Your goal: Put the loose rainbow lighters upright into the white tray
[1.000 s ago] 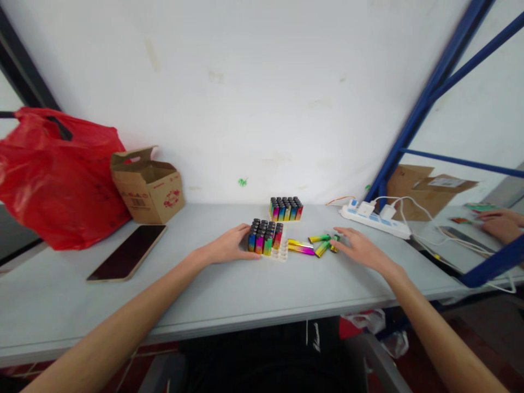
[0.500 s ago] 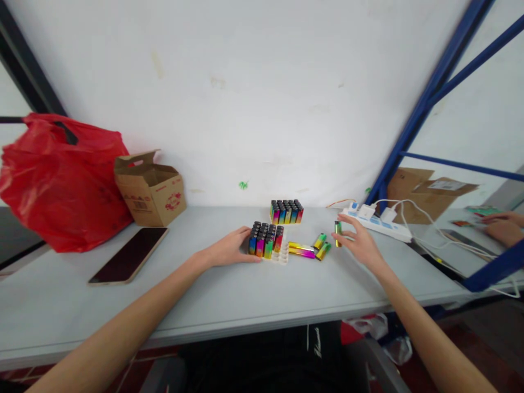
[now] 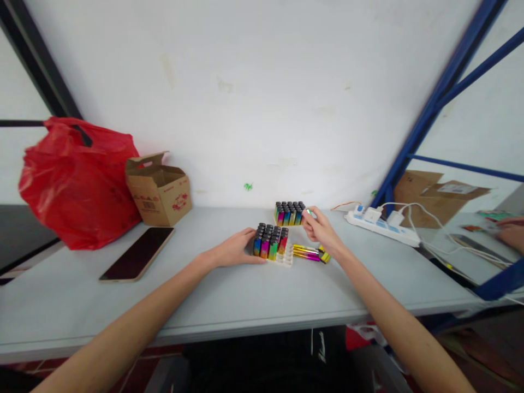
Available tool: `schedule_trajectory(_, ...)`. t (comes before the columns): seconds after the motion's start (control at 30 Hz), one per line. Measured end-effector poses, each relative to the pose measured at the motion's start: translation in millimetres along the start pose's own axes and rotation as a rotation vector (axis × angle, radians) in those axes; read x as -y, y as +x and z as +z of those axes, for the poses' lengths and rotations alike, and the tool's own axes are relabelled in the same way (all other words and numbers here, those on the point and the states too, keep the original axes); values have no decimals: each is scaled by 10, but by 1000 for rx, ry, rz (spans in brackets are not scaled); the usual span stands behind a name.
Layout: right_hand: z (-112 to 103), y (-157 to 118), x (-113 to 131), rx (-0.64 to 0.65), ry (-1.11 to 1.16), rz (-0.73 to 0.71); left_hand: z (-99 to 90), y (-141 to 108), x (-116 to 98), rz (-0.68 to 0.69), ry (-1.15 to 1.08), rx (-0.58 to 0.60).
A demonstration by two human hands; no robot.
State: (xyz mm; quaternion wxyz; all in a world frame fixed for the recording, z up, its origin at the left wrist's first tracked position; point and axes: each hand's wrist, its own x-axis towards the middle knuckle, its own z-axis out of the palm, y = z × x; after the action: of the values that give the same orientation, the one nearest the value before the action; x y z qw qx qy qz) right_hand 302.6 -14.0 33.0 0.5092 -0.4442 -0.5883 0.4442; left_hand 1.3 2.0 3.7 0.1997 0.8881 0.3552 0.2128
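Several upright lighters [image 3: 269, 244] with black tops fill the left part of a white tray [image 3: 286, 256]; the holes at its right side are bare. Fingers and thumb of my left hand [image 3: 238, 248] close round the left edge of this group. My right hand [image 3: 321, 229] is pinched near the back group of upright lighters [image 3: 289, 212], with a small shiny green end showing at the fingertips; most of what it holds is hidden. Loose yellow and magenta lighters [image 3: 306, 253] lie right of the tray, partly below my right hand.
At the left are a phone [image 3: 138, 255], an open cardboard box [image 3: 162, 191] and a red plastic bag [image 3: 79, 185]. A white power strip [image 3: 382, 227] with plugs and cables lies at the right, before a blue frame [image 3: 432, 109]. Another person's hand [image 3: 511, 234] shows far right.
My right hand has moved left and inward with the green lighter, from beside the power strip to near the back group. The view has shifted slightly. My left hand stays at the tray.
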Motion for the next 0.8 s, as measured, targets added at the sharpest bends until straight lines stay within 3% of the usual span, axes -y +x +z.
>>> schedule_trajectory(0.23, 86, -128, -217, -137, -467, -228, -20, -5, -39, -20, 3, 24)
schedule_trajectory(0.47, 114, -188, -194, -172, -573, -355, -18, 2, -41, -8, -9, 8)
schedule_trajectory(0.63, 101, -221, -185, -150, -554, -353, -13, 2, -30, 0, -15, -5)
schedule_trajectory(0.8, 61, -261, -138, 9, -624, -439, -11, 1, -23, -14, -4, 13)
